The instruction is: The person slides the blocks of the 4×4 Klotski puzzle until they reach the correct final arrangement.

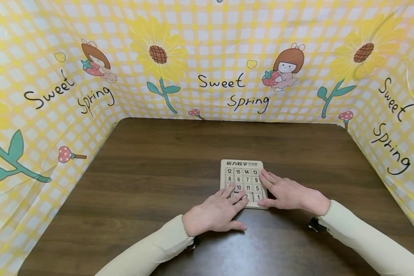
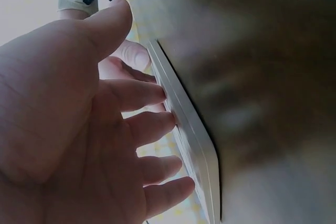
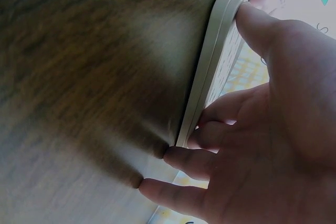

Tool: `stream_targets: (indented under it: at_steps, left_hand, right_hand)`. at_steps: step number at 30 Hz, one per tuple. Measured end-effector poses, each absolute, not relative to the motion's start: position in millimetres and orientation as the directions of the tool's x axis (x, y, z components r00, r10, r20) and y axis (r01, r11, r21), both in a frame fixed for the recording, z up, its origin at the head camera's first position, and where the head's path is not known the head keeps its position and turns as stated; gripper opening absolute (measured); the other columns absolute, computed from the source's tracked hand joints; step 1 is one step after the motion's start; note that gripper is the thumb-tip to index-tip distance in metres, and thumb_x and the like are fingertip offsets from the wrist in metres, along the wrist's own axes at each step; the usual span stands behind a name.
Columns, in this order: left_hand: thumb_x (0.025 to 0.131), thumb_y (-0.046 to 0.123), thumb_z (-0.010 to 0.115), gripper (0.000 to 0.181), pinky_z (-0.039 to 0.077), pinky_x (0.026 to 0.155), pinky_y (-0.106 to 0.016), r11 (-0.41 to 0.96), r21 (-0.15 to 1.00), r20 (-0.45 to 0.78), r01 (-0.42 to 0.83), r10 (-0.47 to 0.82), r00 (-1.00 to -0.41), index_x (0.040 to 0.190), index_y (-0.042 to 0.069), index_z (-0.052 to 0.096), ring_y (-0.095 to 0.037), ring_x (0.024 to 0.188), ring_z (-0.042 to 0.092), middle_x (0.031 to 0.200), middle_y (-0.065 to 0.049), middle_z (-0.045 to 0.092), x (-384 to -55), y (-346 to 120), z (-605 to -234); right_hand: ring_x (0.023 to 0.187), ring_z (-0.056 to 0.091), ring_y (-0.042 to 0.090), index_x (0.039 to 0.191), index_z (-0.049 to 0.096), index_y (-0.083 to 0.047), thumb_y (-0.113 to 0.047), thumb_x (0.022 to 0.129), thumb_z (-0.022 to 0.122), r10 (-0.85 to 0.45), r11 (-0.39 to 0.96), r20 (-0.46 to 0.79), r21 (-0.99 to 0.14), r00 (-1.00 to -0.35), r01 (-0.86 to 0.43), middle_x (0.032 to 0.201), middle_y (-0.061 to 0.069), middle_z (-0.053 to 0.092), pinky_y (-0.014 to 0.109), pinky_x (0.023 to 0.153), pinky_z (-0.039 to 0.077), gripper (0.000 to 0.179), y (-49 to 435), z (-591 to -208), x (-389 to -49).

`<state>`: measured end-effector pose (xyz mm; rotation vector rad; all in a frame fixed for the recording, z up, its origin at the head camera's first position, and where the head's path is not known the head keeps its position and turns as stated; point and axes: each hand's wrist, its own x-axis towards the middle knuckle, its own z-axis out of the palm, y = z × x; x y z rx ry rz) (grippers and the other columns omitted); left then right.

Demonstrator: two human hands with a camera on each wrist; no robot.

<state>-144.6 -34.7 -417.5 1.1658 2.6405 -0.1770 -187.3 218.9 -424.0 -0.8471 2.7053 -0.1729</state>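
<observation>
Yellow-and-white checked cloth with sunflowers walls three sides of a brown wood-grained table.

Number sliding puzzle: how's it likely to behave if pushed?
The number sliding puzzle is probably stiff: its rim runs straight in the right wrist view. Thin and flat on the table, it seems unlikely to roll or tip. Its separate numbered tiles might shift.

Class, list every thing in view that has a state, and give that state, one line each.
Number sliding puzzle, flat, partly covered, top row reading 12, 15, 14, 13.
Left hand, spread, touching the puzzle's face.
Right hand, extended along the puzzle's right edge.
Cream sleeves, down to the wrists.
Wood-grain tabletop, shiny toward the front.
Sweet Spring cloth, hanging, lightly creased.
</observation>
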Motion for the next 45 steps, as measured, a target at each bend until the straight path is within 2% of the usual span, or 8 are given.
stream_targets:
  at_steps: [17,22,28,36,45]
  left_hand:
    - [0.093,0.071,0.040,0.080,0.026,0.121,-0.042,0.678,0.040,-0.250,0.734,0.718,-0.650,0.155,0.020,0.033,-0.032,0.153,0.015,0.164,-0.002,0.022,-145,-58,-418]
    - [0.094,0.068,0.041,0.079,0.027,0.121,-0.043,0.644,0.037,-0.209,0.764,0.753,-0.624,0.153,0.016,0.036,-0.033,0.152,0.017,0.163,-0.005,0.027,-146,-51,-416]
    - [0.094,0.068,0.040,0.078,0.026,0.121,-0.043,0.603,0.026,-0.189,0.797,0.786,-0.588,0.153,0.016,0.036,-0.033,0.152,0.020,0.162,-0.004,0.028,-150,-35,-417]
    - [0.094,0.069,0.040,0.079,0.024,0.122,-0.044,0.580,0.017,-0.198,0.814,0.800,-0.566,0.154,0.017,0.034,-0.033,0.152,0.017,0.163,-0.004,0.026,-152,-21,-416]
    - [0.095,0.068,0.038,0.078,0.023,0.123,-0.043,0.577,0.033,-0.230,0.816,0.799,-0.555,0.155,0.020,0.031,-0.031,0.153,0.015,0.164,-0.001,0.022,-156,-8,-420]
  right_hand:
    - [0.148,0.026,0.040,0.153,0.024,0.003,-0.065,0.091,0.051,-0.571,0.820,-0.249,-0.196,-0.782,-0.537,0.162,0.023,0.017,0.058,0.110,0.036,0.096,221,-425,-187]
    - [0.148,0.026,0.041,0.154,0.023,0.002,-0.065,0.092,0.050,-0.569,0.822,-0.256,-0.197,-0.782,-0.534,0.162,0.023,0.017,0.060,0.109,0.036,0.096,221,-425,-187]
    - [0.148,0.024,0.041,0.154,0.023,0.002,-0.064,0.092,0.050,-0.573,0.819,-0.264,-0.207,-0.776,-0.535,0.162,0.022,0.016,0.061,0.109,0.035,0.095,221,-424,-187]
    - [0.147,0.025,0.042,0.153,0.023,0.004,-0.063,0.093,0.052,-0.603,0.797,-0.254,-0.210,-0.756,-0.566,0.162,0.024,0.016,0.057,0.111,0.035,0.095,223,-422,-190]
    - [0.148,0.024,0.042,0.153,0.023,0.004,-0.063,0.093,0.051,-0.620,0.785,-0.244,-0.211,-0.746,-0.583,0.162,0.024,0.016,0.060,0.109,0.036,0.095,223,-425,-190]
